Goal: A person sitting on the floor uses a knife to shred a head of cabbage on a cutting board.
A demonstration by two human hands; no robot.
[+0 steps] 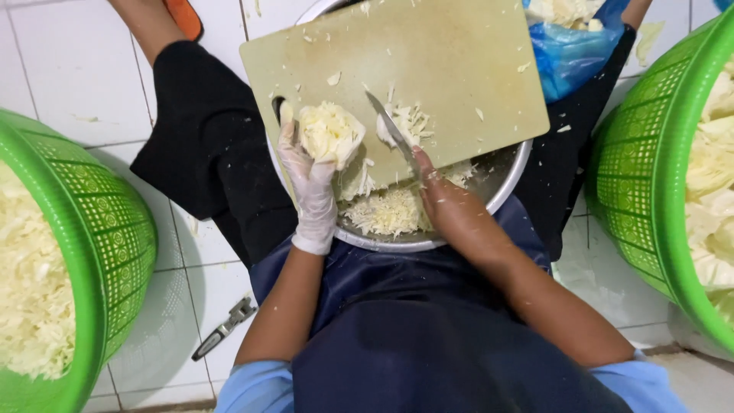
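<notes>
A dark blue apron (428,336) fills the near edge of the view, with light blue sleeves at both sides and two bare forearms reaching forward over it. On the white tiled floor (76,76) beside the person's left arm lies a small metal tool (223,329). The left hand (310,180), in a thin translucent glove, is curled around a pale chunk of cabbage (330,134) and presses it onto a beige cutting board (405,53). The bare right hand (437,187) is closed around the handle of a knife (390,126), whose blade slants over the board just beside the chunk, next to a small pile of cut shreds (413,122). The board rests tilted across a round metal basin (428,239), and shredded cabbage (390,210) lies in the basin below the board's near edge. A green plastic basket (99,229) of shredded cabbage stands at the person's left, and another green basket (642,176) holding larger pale leaves stands at the right. Beyond the board sits a blue plastic bag (569,50) with more cabbage inside.
</notes>
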